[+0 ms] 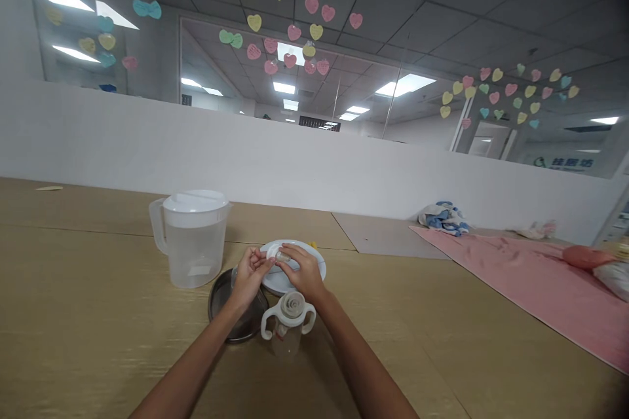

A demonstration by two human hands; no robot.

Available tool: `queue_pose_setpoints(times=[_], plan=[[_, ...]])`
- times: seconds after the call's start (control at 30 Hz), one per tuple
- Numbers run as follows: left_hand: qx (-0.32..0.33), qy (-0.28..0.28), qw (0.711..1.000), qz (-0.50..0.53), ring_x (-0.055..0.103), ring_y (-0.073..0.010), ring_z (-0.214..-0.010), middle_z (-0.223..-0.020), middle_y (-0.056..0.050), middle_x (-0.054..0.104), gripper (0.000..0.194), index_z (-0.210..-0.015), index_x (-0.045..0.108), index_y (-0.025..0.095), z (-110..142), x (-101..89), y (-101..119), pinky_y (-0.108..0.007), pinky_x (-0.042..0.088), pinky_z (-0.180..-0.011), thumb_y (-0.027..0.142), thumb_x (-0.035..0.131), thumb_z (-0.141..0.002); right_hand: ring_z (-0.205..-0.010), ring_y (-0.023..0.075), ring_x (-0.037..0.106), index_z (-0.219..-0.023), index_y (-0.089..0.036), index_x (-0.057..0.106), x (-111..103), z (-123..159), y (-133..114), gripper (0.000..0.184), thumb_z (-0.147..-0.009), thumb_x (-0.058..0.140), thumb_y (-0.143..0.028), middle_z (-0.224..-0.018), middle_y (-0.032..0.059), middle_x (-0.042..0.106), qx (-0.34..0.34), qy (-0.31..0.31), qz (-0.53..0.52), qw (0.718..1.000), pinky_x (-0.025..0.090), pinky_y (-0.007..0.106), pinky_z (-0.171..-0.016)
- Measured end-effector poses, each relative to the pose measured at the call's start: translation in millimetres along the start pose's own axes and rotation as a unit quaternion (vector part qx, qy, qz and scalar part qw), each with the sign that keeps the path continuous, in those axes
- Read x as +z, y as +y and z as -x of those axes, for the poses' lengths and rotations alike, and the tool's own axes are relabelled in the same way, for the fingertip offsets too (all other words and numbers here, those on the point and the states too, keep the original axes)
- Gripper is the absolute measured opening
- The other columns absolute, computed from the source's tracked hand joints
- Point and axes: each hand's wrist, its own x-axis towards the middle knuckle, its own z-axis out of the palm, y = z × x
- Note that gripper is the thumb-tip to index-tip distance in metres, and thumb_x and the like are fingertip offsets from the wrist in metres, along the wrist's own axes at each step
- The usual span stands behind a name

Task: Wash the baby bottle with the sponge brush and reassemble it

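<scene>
Over a white plate [314, 255], my left hand [251, 275] and my right hand [302, 270] are pinched together on a small baby bottle nipple [283, 256], translucent with a white ring-like part. The fingers cover much of it, so its exact shape is hard to make out. Just below my hands, a clear baby bottle [287, 337] with two white handles stands upright between my forearms. A dark round tray [240, 324] lies partly under my left wrist, beside the plate.
Left of the tray stands a lidded translucent pitcher [194, 242] with liquid inside. A pink cloth [521, 281] covers the table's right side, with a crumpled blue-and-white cloth [443, 217] at its far corner. A low white wall [295, 163] runs behind.
</scene>
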Motion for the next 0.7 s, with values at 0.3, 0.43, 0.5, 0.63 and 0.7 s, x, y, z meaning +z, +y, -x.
queue_pose_setpoints(times=[0.3,0.43,0.5,0.63,0.7], plan=[[0.128,0.004,0.976,-0.175,0.061,-0.0208,-0.087,-0.088,-0.003,0.064,0.026,-0.089,0.056,0.022,10.9,-2.3,2.4,-0.033,0.044,-0.083,0.039,0.061,-0.07,-0.088,0.0213,0.064,-0.086,-0.021,0.069,-0.1,-0.9,8.3,0.014,-0.076,0.062,-0.029,-0.093,0.0082,0.07,0.075,0.047,-0.024,0.996,0.053,0.034,-0.076],[0.258,-0.004,0.907,-0.333,0.054,-0.0247,-0.104,-0.106,-0.008,0.062,0.027,-0.1,0.057,0.021,16.7,-5.9,3.0,-0.039,0.036,-0.095,0.033,0.056,-0.076,-0.089,0.02,0.064,-0.083,-0.019,0.067,-2.4,-1.9,5.8,0.012,-0.078,0.058,-0.026,-0.094,0.0082,0.069,0.088,0.054,-0.056,0.993,0.053,0.032,-0.075],[0.296,0.008,0.885,-0.359,0.051,-0.0244,-0.108,-0.113,-0.009,0.059,0.028,-0.105,0.054,0.021,18.1,-7.7,3.3,-0.04,0.034,-0.097,0.03,0.052,-0.079,-0.09,0.0196,0.063,-0.081,-0.02,0.065,-3.4,-2.3,5.2,0.01,-0.078,0.057,-0.024,-0.092,0.0072,0.069,0.094,0.057,-0.063,0.992,0.052,0.032,-0.075],[0.352,-0.011,0.867,-0.352,0.054,-0.0229,-0.104,-0.108,-0.009,0.061,0.026,-0.105,0.054,0.021,22.2,-12.9,3.3,-0.036,0.038,-0.093,0.027,0.048,-0.08,-0.078,0.0183,0.064,-0.081,-0.018,0.064,-3.3,-2.7,11.3,0.015,-0.079,0.054,-0.03,-0.086,0.0072,0.069,0.151,0.082,-0.085,0.981,0.054,0.029,-0.067],[0.395,-0.06,0.851,-0.342,0.057,-0.0231,-0.097,-0.1,-0.008,0.064,0.025,-0.101,0.057,0.022,25.6,-15.0,3.1,-0.036,0.04,-0.09,0.029,0.05,-0.078,-0.074,0.0177,0.064,-0.084,-0.016,0.063,-1.7,-3.1,17.6,0.021,-0.078,0.055,-0.035,-0.085,0.0075,0.068,0.19,0.107,-0.122,0.968,0.054,0.028,-0.063]])
